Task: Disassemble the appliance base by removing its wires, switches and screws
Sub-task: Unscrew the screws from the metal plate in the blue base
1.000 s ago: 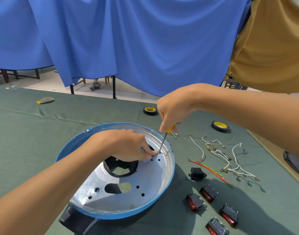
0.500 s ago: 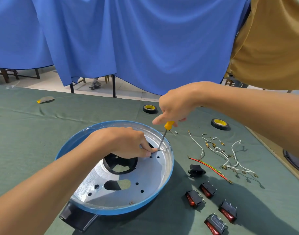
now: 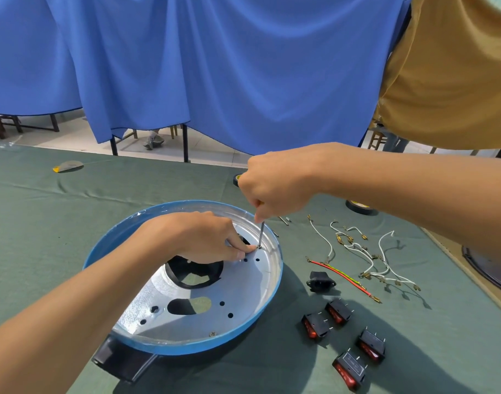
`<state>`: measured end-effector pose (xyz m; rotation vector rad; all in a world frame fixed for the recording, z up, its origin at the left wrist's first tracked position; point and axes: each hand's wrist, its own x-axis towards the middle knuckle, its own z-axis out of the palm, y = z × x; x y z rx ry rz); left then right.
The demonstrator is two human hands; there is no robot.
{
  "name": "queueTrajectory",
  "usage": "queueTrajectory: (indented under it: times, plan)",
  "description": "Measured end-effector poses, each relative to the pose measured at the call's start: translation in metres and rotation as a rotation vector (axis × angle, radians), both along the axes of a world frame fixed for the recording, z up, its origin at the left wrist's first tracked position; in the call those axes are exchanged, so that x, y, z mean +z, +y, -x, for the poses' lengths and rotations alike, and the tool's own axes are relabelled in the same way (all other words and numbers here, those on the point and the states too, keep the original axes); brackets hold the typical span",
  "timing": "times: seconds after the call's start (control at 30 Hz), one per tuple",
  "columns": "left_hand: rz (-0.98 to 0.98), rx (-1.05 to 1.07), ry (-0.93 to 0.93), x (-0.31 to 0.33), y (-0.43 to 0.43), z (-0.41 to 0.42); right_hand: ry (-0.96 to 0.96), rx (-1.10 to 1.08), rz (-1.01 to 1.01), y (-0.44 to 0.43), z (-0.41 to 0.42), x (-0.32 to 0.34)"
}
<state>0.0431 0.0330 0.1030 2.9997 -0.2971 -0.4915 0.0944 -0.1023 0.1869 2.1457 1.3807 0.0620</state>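
The right hand [image 3: 277, 186] comes in from the right, its fingers closed around the handle of a small screwdriver [image 3: 261, 234]. The thin metal shaft points almost straight down, and its tip touches the far right part of the appliance base [image 3: 275, 291], just inside the rim.

The left hand [image 3: 198, 237] reaches across the middle of the base with its fingers curled. Thumb and forefinger meet right beside the screwdriver tip. Whether they pinch a screw there cannot be told.

The base is a round, shallow pan with a blue outer wall and a silver metal floor pierced with holes. It lies on a table covered in green cloth [image 3: 44, 223]. One screw [image 3: 213, 333] sits in the floor of the base near its front rim. A black plastic block [image 3: 121, 362] juts from the front left of the base.

To the right of the base lie the removed parts:
- four black switches [image 3: 339, 309] with red rockers, nearest the front
- a black socket [image 3: 320, 282] just beyond them
- a red wire [image 3: 343, 277]
- loose white wires [image 3: 368, 251] farther right

A roll of black tape [image 3: 360, 207] lies beyond the wires. Behind the base hangs a blue curtain [image 3: 215, 81].
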Motion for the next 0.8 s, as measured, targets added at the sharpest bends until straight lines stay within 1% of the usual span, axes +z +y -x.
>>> queueTrajectory:
  times: [0.1, 0.23, 0.43, 0.6, 0.7, 0.8]
  plan:
    - [-0.003, 0.002, -0.009, -0.001, 0.0, 0.0, 0.024, 0.031, -0.006, -0.004, -0.005, 0.002]
    - [0.006, -0.009, 0.001, 0.0, 0.0, 0.0, 0.158, 0.055, -0.053, -0.007, -0.01, 0.002]
    - [-0.002, -0.014, 0.0, 0.002, -0.001, 0.0, 0.253, -0.134, -0.177, -0.014, -0.021, 0.003]
    - [0.013, -0.033, -0.036, -0.002, 0.0, -0.002, 0.301, -0.21, -0.262, -0.011, -0.021, 0.001]
    - [0.063, -0.036, -0.05, -0.001, 0.001, -0.004, 0.319, -0.255, -0.377, -0.009, -0.021, 0.001]
    - [0.1, -0.046, -0.118, 0.001, 0.0, -0.008, 0.345, -0.285, -0.467, -0.01, -0.021, -0.002]
